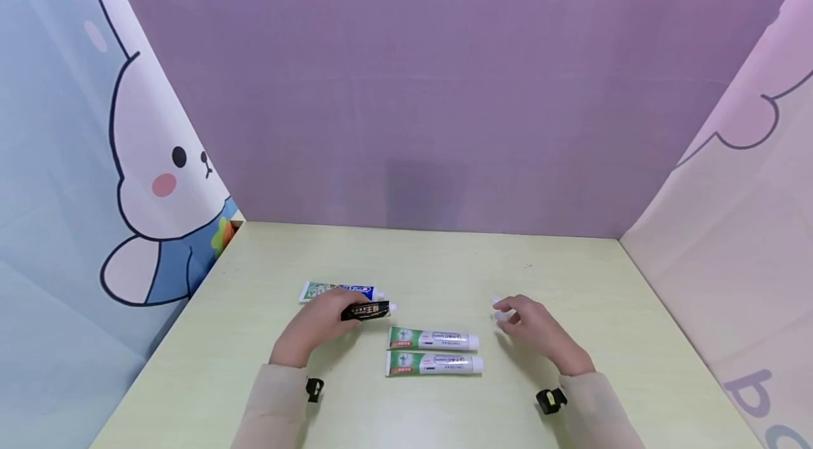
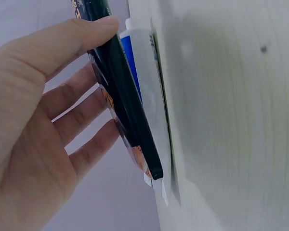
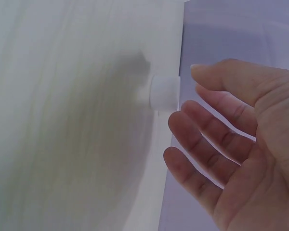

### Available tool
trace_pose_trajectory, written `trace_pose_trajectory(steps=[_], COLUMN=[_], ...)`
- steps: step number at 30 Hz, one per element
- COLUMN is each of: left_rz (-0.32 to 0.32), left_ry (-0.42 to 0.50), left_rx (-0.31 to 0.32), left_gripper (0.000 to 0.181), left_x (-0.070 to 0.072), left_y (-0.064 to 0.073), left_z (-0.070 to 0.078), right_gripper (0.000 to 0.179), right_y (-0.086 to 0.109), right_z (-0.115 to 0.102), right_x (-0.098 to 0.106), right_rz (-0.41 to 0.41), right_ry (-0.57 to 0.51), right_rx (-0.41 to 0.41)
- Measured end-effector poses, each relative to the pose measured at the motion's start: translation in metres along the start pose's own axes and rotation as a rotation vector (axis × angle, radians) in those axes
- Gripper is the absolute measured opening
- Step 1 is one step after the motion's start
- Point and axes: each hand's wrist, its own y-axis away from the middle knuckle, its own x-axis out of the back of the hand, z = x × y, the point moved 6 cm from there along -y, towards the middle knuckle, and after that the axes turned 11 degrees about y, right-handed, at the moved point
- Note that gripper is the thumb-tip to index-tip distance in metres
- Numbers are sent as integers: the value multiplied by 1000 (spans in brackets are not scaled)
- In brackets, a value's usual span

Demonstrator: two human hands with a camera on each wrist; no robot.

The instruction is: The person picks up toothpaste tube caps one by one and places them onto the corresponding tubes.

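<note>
My left hand holds a black toothpaste tube with gold lettering, thumb on one side and fingers on the other. The tube is tilted in the left wrist view, and just behind it lies a blue-and-green toothpaste tube, partly covered by the hand in the head view. On the right, my right hand hovers with loosely bent fingers beside a small white cap standing on the table. A gap shows between its thumb and fingers, which grip nothing.
Two matching green-and-white toothpaste tubes, an upper one and a lower one, lie parallel between the hands, caps to the right. The pale wooden table ends at a purple backdrop, with printed cloth on both sides.
</note>
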Motion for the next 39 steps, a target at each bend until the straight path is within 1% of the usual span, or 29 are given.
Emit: trace_pose_trajectory(steps=[2, 6, 11, 18, 22, 27, 33, 39], left_rz=[-5, -16, -33, -53, -57, -74, -76, -79], left_ry=[18, 66, 90, 138, 139, 147, 145, 161], left_rx=[-15, -23, -50, -65, -101, -127, -138, -124], left_gripper=[36, 35, 37, 31, 30, 31, 33, 33], left_x=[-2, -7, -10, -14, -15, -18, -20, -19], left_y=[-1, -4, -8, -11, -13, -16, -17, -18], left_z=[1, 2, 11, 22, 28, 31, 33, 37], right_gripper=[30, 31, 32, 32, 31, 29, 27, 27], right_y=[-1, -3, -6, -7, -8, -8, -9, -8], right_z=[2, 7, 11, 12, 11, 10, 8, 8], right_x=[-1, -4, -9, -12, -13, -14, -13, -13], right_rz=[-2, -4, -11, -33, -29, -20, -11, -12], right_ry=[-8, -17, -21, -15, 9, 38, 56, 54], right_rx=[-2, -9, -22, -47, -38, -18, -16, -29])
